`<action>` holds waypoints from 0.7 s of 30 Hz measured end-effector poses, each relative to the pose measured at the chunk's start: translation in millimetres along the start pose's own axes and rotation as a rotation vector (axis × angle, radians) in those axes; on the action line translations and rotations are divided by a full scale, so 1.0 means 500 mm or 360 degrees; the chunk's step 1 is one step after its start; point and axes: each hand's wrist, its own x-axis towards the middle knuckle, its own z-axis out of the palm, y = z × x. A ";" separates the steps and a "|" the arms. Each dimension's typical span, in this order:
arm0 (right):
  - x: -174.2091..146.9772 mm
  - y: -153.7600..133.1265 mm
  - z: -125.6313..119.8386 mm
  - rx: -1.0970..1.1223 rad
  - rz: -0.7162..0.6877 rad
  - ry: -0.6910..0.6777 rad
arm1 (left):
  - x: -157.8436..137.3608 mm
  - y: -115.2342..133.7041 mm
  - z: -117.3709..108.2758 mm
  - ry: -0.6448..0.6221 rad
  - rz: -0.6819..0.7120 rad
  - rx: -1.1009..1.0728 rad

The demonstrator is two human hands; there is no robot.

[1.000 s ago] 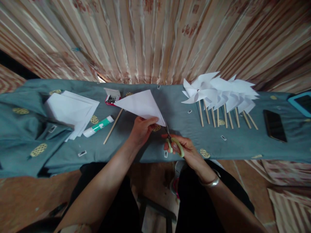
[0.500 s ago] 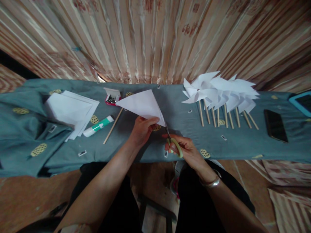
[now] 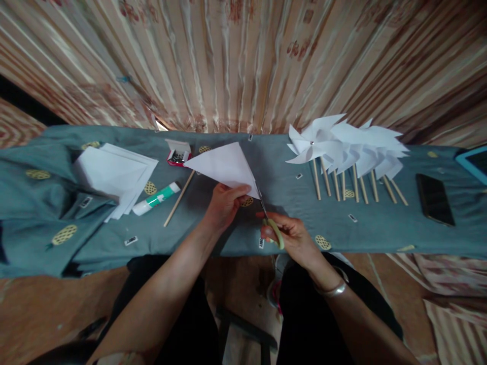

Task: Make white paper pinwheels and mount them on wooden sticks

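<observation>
Between thumb and fingers, my left hand point(image 3: 226, 203) pinches the lower edge of a white sheet of paper point(image 3: 224, 165) folded into a triangle. My right hand point(image 3: 291, 233) grips a pair of scissors point(image 3: 274, 230) with pale yellow-green handles. The blades run along the right edge of the paper near its lower corner. Behind the paper's left tip sits a small open red-and-white box of metal pins point(image 3: 178, 154). A thin wooden stick point(image 3: 179, 198) lies left of my left hand, its far end close to the box.
Left on the green cloth-covered table point(image 3: 213, 241) lie a glue stick point(image 3: 157, 198) and several white sheets point(image 3: 114, 170). On the right are several paper pinwheels point(image 3: 342, 142) on sticks, a dark phone point(image 3: 435, 199) and a blue-edged device point(image 3: 475, 165). A curtain point(image 3: 243, 66) hangs behind.
The scissors' handles have drawn closer together and turned slightly in my right hand. My left hand keeps its hold on the paper; the whole view has shifted slightly.
</observation>
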 end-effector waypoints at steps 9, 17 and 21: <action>0.002 0.007 -0.003 0.0018 0.0061 0.0059 | -0.001 -0.007 0.000 -0.0015 -0.0038 -0.0006; 0.001 0.002 -0.002 -0.0089 0.0010 0.0077 | -0.004 -0.021 -0.004 -0.0035 -0.0090 0.0009; 0.002 -0.003 0.003 -0.0002 0.0028 0.0100 | -0.004 -0.019 -0.003 -0.0046 -0.0097 -0.0001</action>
